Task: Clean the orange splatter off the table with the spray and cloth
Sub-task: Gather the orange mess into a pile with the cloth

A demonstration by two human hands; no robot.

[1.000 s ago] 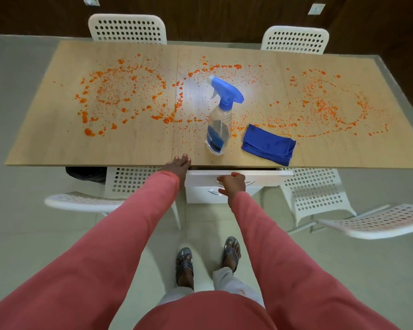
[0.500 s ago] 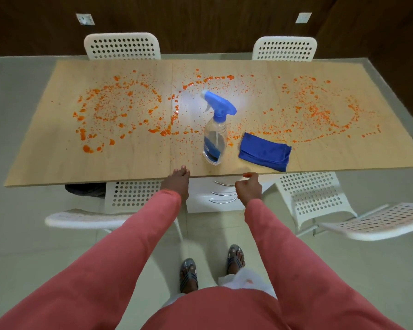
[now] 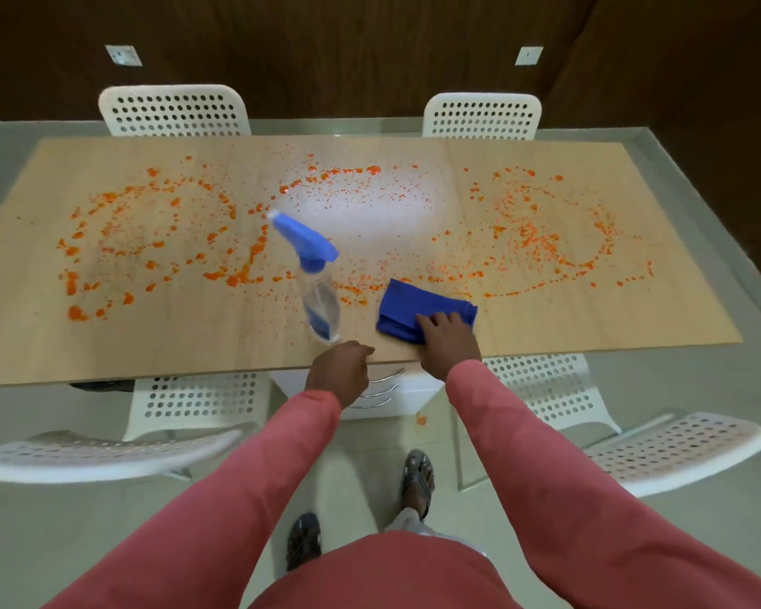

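A long wooden table [image 3: 185,345] carries orange splatter [image 3: 150,248] in rings at its left, middle and right. Near the front edge stands a clear spray bottle [image 3: 319,301] with a blue trigger head. To its right lies a folded blue cloth [image 3: 414,307]. My right hand [image 3: 447,340] rests on the cloth's near corner, fingers laid over it. At the table's front edge, just below the bottle, my left hand [image 3: 339,373] hangs loosely curled and holds nothing.
White perforated chairs stand at the far side [image 3: 172,109] [image 3: 482,116] and at the near side [image 3: 106,450] [image 3: 673,446]. A white drawer unit [image 3: 370,395] sits under the table in front of me. A small orange spot [image 3: 420,419] marks the floor.
The drawer was pushed shut. My right hand rose from the drawer onto the blue cloth. My left hand stayed at the table edge, shifting toward the bottle.
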